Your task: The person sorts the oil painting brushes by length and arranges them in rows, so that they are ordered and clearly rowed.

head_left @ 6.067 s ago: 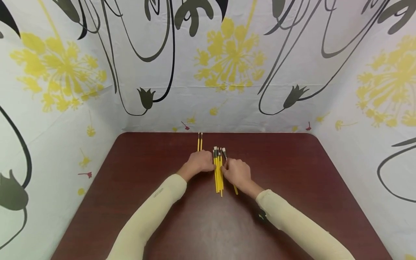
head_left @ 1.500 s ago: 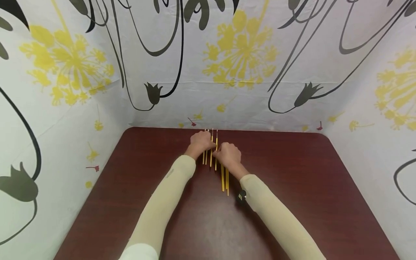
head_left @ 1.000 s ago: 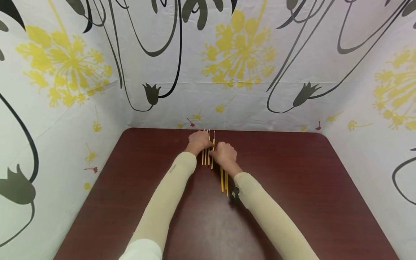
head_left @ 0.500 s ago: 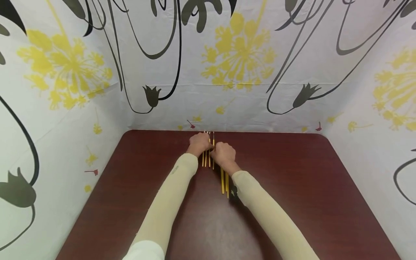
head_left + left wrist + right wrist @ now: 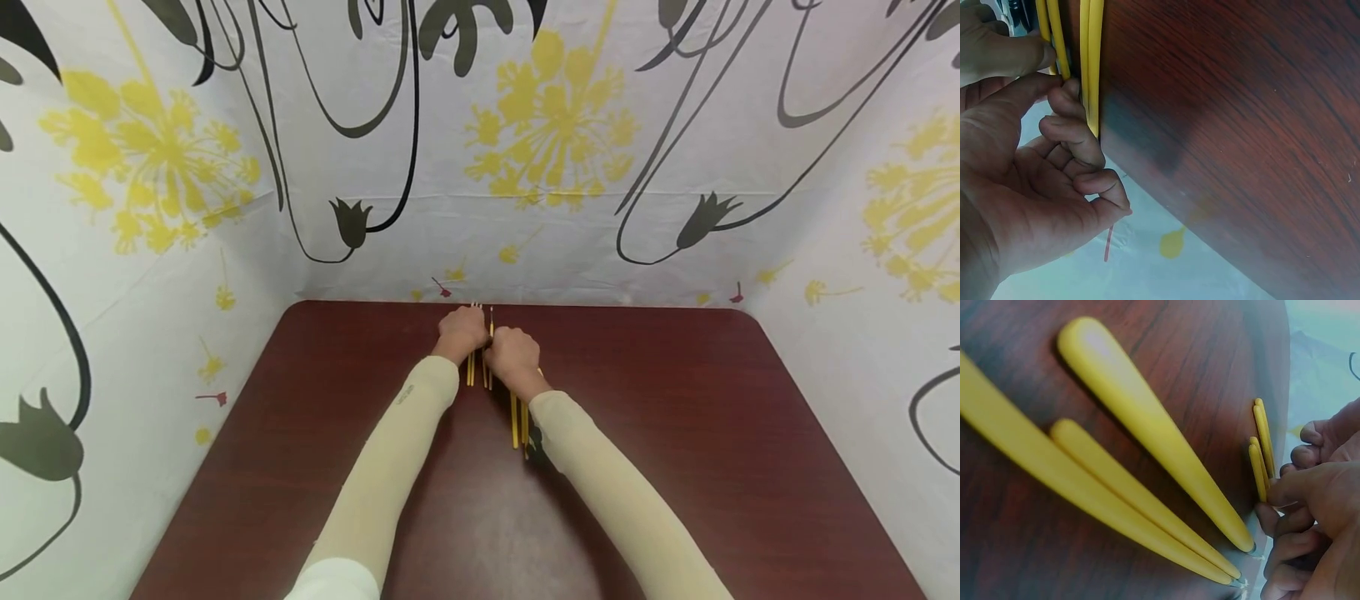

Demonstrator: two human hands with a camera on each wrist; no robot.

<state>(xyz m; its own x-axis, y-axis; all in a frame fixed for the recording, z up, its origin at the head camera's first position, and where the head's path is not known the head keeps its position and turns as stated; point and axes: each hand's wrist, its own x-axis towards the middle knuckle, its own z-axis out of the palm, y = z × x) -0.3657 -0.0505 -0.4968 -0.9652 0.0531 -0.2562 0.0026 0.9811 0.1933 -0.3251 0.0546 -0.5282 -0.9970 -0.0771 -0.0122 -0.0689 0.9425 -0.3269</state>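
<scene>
While the two hands almost meet near the table's far edge, thumb and finger of the right hand (image 5: 513,360) pinch the right pair of yellow brushes (image 5: 1257,472); the left hand (image 5: 461,332), its other fingers curled, seems to pinch that same pair farther along. Just to the left, the left pair of brushes (image 5: 1094,62) lies side by side. From where I stand, the left two look set and the right two nearly so. Beneath the right wrist, at least three nearer brushes (image 5: 1157,431) lie apart from that row, apparently still left to do. Around them spreads the dark red table (image 5: 750,417), ending at the flower-patterned wall (image 5: 442,158).
</scene>
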